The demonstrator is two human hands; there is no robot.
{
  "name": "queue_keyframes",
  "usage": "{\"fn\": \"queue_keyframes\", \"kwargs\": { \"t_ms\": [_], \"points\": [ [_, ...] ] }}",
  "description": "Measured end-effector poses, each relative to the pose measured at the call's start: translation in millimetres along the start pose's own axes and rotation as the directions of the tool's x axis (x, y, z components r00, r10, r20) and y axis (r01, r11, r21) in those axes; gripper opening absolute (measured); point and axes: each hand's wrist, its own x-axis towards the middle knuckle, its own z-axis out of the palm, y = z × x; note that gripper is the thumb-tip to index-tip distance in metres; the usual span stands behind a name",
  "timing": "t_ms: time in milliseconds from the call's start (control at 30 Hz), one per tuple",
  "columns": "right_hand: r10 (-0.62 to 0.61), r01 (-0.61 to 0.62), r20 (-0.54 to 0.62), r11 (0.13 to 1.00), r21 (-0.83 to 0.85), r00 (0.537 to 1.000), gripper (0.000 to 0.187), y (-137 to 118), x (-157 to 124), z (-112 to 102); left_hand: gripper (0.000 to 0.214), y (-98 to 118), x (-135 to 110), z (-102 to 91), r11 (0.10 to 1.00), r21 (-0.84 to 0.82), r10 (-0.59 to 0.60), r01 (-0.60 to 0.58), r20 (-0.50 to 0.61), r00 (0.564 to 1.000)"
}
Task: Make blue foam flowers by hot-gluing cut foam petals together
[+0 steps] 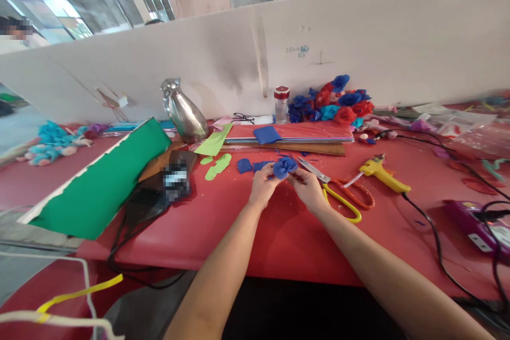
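A blue paper flower is held up between both hands over the red table. My left hand pinches it from the left side, and my right hand grips its right edge. Blue paper pieces lie just beyond my left hand. Close to my right hand rest scissors with one yellow and one orange handle loop, blades pointing away to the left. Several light green paper petals lie to the left. A yellow glue gun lies on its side further right.
Behind the hands are stacked paper sheets, a lidded jar and a pile of red and blue paper flowers. A metal jug and green sheet stand left. A purple power strip with black cords lies right.
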Motion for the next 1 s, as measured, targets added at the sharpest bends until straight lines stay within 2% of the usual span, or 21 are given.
{"fn": "queue_keyframes", "kwargs": {
  "t_ms": [267,433,533,600,633,700,767,867,1000],
  "points": [
    [-0.015,0.015,-0.014,1.0,-0.012,1.0,0.029,-3.3,-1.8,2.7,0.017,-0.7,-1.8,2.8,1.0,-0.001,0.031,-0.031,-0.041,0.999],
    [-0.02,0.015,-0.057,0.995,-0.094,0.998,0.026,-4.5,-1.5,2.4,0.016,-6.7,-0.1,2.1,0.984,0.132,0.132,-0.124,-0.059,0.989],
    [-0.078,0.04,-0.209,0.982,-0.182,0.975,0.022,-13.1,-3.5,-1.3,0.01,-11.0,2.1,-2.1,0.954,0.265,0.179,-0.138,-0.138,0.974],
    [-0.194,0.111,-0.325,0.96,-0.257,0.925,0.022,-22.7,-6.6,-4.4,0.011,-10.5,2.1,-4.4,0.913,0.384,0.214,-0.14,-0.158,0.964],
    [-0.268,0.163,-0.346,0.938,-0.305,0.899,0.021,-27.6,-8.3,-5.7,0.013,-9.1,1.4,-4.8,0.885,0.442,0.233,-0.148,-0.146,0.961],
    [-0.397,0.262,-0.298,0.876,-0.405,0.868,0.019,-35.4,-11.2,-7.7,0.017,-5.3,-0.8,-3.9,0.824,0.537,0.269,-0.18,-0.091,0.959],
    [-0.469,0.327,-0.213,0.815,-0.478,0.857,0.016,-38.6,-12.6,-8.6,0.02,-1.7,-3.5,-1.6,0.773,0.598,0.292,-0.211,-0.041,0.955],
    [-0.496,0.355,-0.151,0.771,-0.529,0.855,0.012,-36.3,-12.2,-8.9,0.022,0.4,-5.9,1.4,0.727,0.646,0.305,-0.231,-0.003,0.952],
    [-0.481,0.329,-0.195,0.793,-0.512,0.855,0.012,-34.2,-11.7,-9.2,0.022,-0.1,-6.3,1.3,0.7,0.676,0.307,-0.23,0.006,0.952]
  ]
}}
